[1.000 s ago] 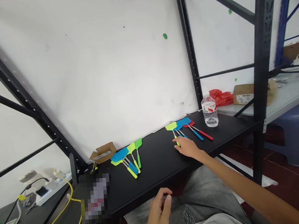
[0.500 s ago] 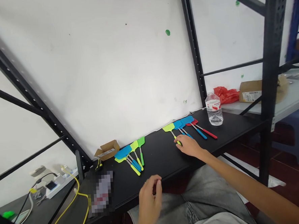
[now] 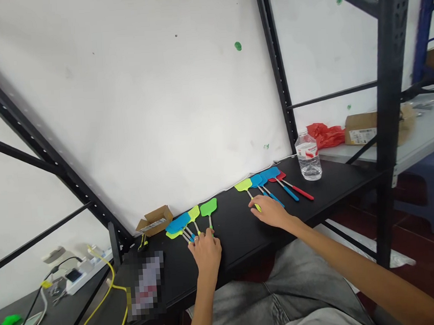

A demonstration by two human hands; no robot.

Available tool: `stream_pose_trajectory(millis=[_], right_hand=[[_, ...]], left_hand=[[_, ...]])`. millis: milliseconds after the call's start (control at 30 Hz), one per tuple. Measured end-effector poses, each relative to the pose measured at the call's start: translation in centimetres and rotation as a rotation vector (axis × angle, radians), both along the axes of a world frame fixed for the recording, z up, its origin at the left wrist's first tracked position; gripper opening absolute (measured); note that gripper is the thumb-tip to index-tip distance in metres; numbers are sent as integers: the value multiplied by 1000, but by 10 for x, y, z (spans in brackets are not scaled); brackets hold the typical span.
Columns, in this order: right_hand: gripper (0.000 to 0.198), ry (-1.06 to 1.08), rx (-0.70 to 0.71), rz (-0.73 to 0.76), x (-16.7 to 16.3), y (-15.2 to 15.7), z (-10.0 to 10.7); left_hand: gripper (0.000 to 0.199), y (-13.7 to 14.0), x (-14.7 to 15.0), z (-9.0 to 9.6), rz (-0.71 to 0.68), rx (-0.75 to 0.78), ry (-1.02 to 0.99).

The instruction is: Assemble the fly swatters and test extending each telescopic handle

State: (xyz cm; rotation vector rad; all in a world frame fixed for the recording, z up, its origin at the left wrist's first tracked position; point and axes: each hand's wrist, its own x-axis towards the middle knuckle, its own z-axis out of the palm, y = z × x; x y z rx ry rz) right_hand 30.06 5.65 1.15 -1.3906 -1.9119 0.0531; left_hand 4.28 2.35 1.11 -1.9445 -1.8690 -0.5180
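Two groups of fly swatters lie on the black shelf. My left hand (image 3: 206, 249) has its fingers closed on the handle of a green fly swatter (image 3: 208, 207) in the left group. Beside it lie a yellow-green one (image 3: 194, 213) and blue ones (image 3: 179, 223), their handles partly hidden by that hand. My right hand (image 3: 269, 210) holds the handle of another yellow-green fly swatter (image 3: 244, 185), at the left end of the right group. Blue fly swatters (image 3: 271, 173) and a red one (image 3: 302, 192) lie to its right.
A water bottle (image 3: 308, 157) stands at the right back of the black shelf (image 3: 239, 230). On the left are a small open cardboard box (image 3: 155, 221), a blurred-out item (image 3: 147, 284), a yellow cable (image 3: 112, 286) and a power strip (image 3: 77, 283). Black metal posts (image 3: 389, 98) frame the shelf.
My left hand has moved up and forward from the shelf's front edge onto the green fly swatter's handle. That swatter's head has swung right, away from its neighbour. My right hand stays on its handle.
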Motion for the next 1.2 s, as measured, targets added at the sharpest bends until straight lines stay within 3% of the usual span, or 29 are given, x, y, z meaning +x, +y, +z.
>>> stream_pose_trajectory(millis=[133,233,367,433,500,633,900,1067,1200], right_hand=[[24,57,-6,58,-2,-2,4],[27,208,-76,135,-4,-3,7],[47,666,-441,312,-8,-1,8],[53,975,-639,397,-10,0,10],[48,1214,-709,484,-10,-1,14],[35,1365,-596,686,-8,-11,27],[49,1130,-514,930,-6,-26,39],[42,1215,-391,792,-16,-20,36],[42,996,-273,662,-17,-20,36]], left_hand=[[30,-15,4,5,-131,-20,-137],[30,-24,13,11,-310,0,-419],[27,-38,31,21,-473,-54,-826],[26,-46,39,26,-559,-81,-897],[25,-52,45,29,-629,-118,-877],[25,-56,47,31,-638,-139,-800],[27,-51,41,29,-502,-72,-790],[29,-56,43,34,-482,-37,-787],[30,-64,47,42,-531,-60,-728]])
